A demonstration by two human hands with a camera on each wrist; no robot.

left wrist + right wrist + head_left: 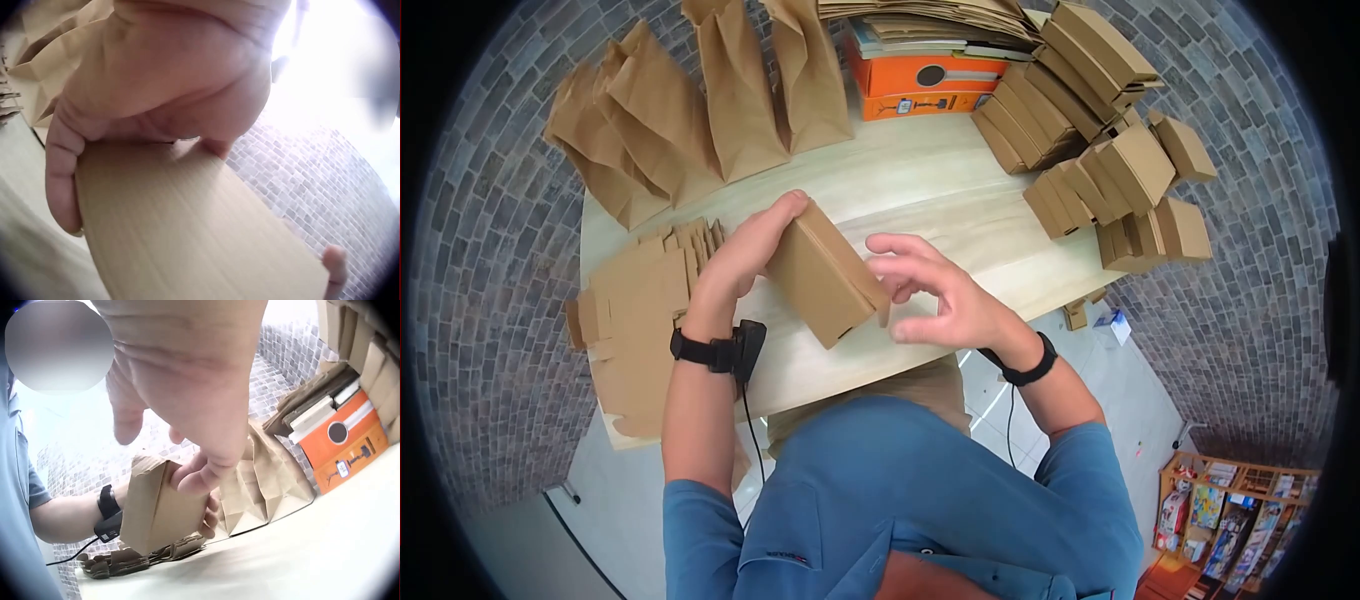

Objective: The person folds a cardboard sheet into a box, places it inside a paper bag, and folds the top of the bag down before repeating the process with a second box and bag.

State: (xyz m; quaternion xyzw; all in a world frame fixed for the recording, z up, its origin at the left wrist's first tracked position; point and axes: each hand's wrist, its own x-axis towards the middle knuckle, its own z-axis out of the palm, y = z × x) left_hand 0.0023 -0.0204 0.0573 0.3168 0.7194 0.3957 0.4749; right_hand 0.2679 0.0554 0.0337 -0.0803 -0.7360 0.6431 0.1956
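A small brown cardboard box (820, 275) is held tilted over the table. My left hand (745, 250) grips its far left end, with the thumb and fingers on opposite sides, as the left wrist view shows on the box (181, 219). At the opposite end my right hand (945, 295) has its fingers spread, the thumb apart from them. In the right wrist view the fingertips (197, 481) lie against the upper edge of the box (165, 509). The underside of the box is hidden in the head view.
Flattened cardboard pieces (635, 315) lie at the table's left. Standing paper bags (735, 90) line the back left. An orange box (925, 75) bears a pile of cardboard at the back. Several folded boxes (1130, 165) are stacked along the right edge.
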